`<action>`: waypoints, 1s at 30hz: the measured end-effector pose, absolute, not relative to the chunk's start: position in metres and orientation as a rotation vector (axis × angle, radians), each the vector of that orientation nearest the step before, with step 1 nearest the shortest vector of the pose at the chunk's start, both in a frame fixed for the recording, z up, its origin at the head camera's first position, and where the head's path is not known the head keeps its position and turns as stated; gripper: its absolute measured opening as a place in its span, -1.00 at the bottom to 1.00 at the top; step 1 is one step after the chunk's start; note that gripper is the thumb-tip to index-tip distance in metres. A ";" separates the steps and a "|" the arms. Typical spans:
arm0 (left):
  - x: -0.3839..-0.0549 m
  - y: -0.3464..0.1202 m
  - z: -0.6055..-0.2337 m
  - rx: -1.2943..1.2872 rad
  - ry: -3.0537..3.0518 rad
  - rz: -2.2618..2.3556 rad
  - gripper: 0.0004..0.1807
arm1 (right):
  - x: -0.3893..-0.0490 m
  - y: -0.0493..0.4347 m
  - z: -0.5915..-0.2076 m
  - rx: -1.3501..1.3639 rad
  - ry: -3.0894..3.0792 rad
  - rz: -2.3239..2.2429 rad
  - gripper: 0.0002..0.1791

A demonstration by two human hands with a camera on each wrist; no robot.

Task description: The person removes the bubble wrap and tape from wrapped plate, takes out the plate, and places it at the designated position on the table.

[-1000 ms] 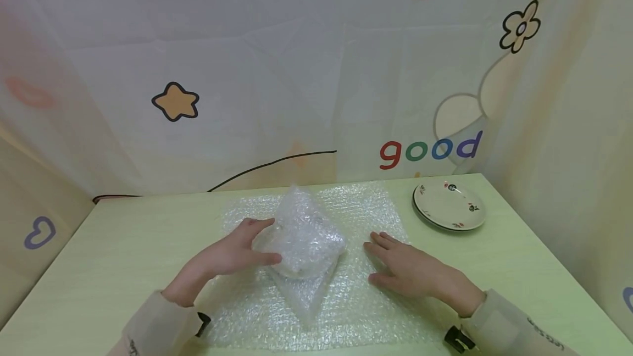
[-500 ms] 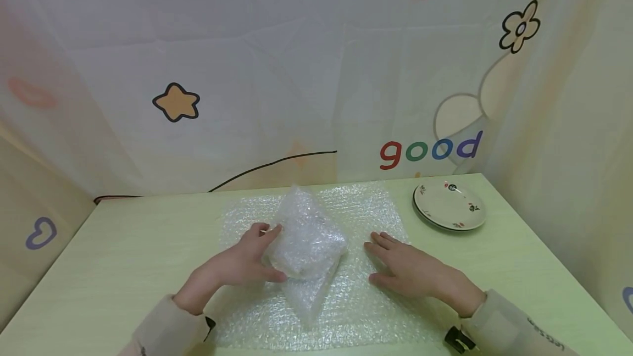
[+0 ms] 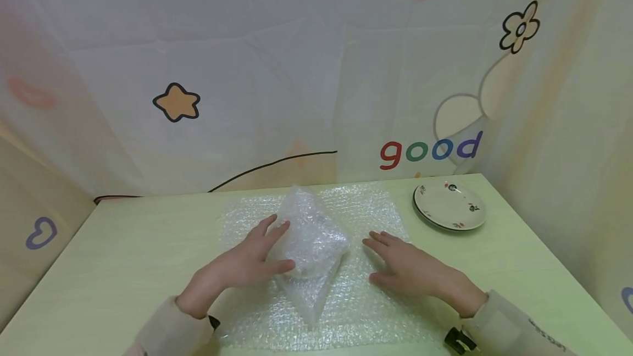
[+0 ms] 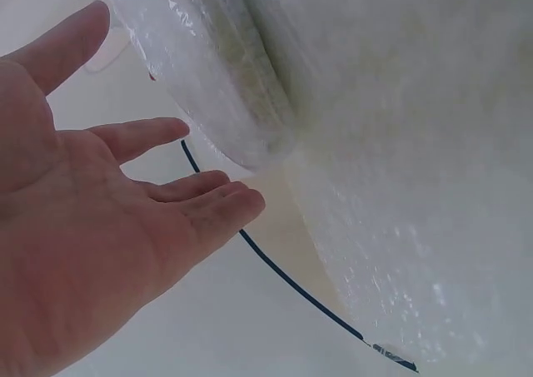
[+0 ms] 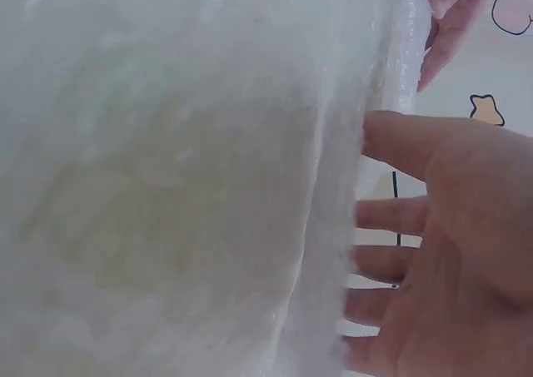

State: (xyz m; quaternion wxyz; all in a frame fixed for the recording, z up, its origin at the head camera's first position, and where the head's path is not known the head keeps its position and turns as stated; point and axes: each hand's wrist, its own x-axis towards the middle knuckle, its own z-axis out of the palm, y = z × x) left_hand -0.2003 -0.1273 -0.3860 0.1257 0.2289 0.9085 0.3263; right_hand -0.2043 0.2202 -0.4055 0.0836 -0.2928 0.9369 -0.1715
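A bundle folded in bubble wrap [image 3: 316, 246] lies on a larger sheet of bubble wrap [image 3: 376, 312] in the head view. Its contents are blurred by the wrap. My left hand [image 3: 247, 260] is at the bundle's left side, fingers and thumb spread. In the left wrist view, that hand [image 4: 108, 202] shows its palm beside the wrapped edge [image 4: 241, 77]; contact is unclear. My right hand [image 3: 410, 268] rests with extended fingers over the sheet's right part. The right wrist view has the hand [image 5: 450, 227] close to the wrap, fingertips partly hidden behind it.
A small stack of white plates [image 3: 450, 206] with floral marks stands at the table's back right. The pale green table [image 3: 123, 257] reaches back to a printed curtain [image 3: 277, 98]; curtain also hangs at both sides.
My left hand has moved rightward along the bundle's left side, and its fingers have spread. The bundle's right corner has shifted slightly right. My right hand has stayed nearly still.
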 end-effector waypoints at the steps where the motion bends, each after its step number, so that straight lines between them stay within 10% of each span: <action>1: -0.200 -0.127 -0.386 0.680 2.645 0.953 -0.10 | -0.204 0.220 -0.405 -0.879 2.812 -0.516 -0.27; 30: -0.199 -0.114 -0.394 0.950 2.631 0.781 -0.10 | -0.208 0.167 -0.403 -1.264 3.046 -0.648 -0.61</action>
